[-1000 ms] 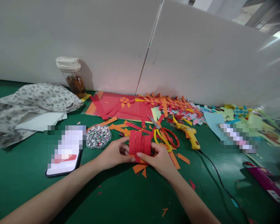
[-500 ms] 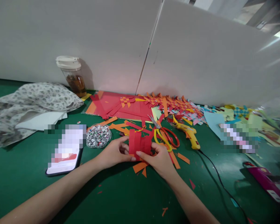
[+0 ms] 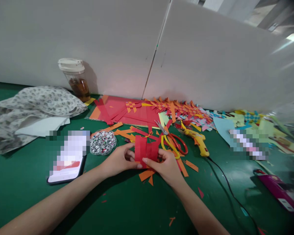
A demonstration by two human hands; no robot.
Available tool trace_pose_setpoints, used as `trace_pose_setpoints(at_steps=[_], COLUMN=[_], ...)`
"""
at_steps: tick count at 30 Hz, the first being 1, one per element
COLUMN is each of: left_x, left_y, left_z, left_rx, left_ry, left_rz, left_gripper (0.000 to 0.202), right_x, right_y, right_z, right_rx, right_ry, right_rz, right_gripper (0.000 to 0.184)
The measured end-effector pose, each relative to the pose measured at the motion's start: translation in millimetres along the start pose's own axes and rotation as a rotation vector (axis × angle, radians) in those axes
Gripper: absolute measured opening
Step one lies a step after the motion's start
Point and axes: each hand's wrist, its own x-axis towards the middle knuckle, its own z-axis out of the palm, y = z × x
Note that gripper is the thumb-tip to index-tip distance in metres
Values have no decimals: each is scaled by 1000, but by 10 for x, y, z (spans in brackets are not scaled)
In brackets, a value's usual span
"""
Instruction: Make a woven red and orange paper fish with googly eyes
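Observation:
Red paper strips, laid side by side, are held up just above the table between both hands. My left hand pinches their left lower edge, with the thumb in front and the fingers behind. My right hand grips the right side, its thumb pressed flat on the front near the bottom. Orange paper strips lie on the table under the hands. Close beyond my right hand are scissors with red and yellow handles, their blades pointing away.
A yellow glue gun lies to the right, its black cord running toward me. At left are a case of googly eyes, a phone, a patterned cloth and a lidded cup. Woven paper fish lie along the back wall.
The red strips stay in both hands, with hardly any shift of the fingers. The whole view has moved very slightly.

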Motion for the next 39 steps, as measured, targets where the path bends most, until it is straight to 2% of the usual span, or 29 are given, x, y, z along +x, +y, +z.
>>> trace_pose_setpoints(at_steps=[6, 11, 14, 19, 24, 33, 39], left_x=[-1, 2, 10, 19, 13, 20, 11], left_y=[-23, -13, -3, -13, -24, -22, -23], left_z=[-13, -11, -5, -4, -13, -18, -13], left_rx=[-21, -79, -118, -69, -55, 54, 83], left_ry=[-15, -12, -3, -20, -36, -2, -19], left_rz=[17, 38, 50, 80, 41, 11, 19], left_gripper=[50, 53, 54, 41, 34, 34, 31], right_x=[13, 24, 25, 12, 7, 52, 65], right_y=[8, -78, -123, -116, -82, -59, -54], right_z=[-3, -69, -97, -84, -62, -223, -192], right_rx=[12, -21, -52, -54, -57, 154, 20], right_ry=[-11, -96, -85, -73, -53, -166, -89], right_rz=[12, 27, 30, -8, -35, 71, 83], right_gripper=[26, 31, 31, 25, 24, 25, 23])
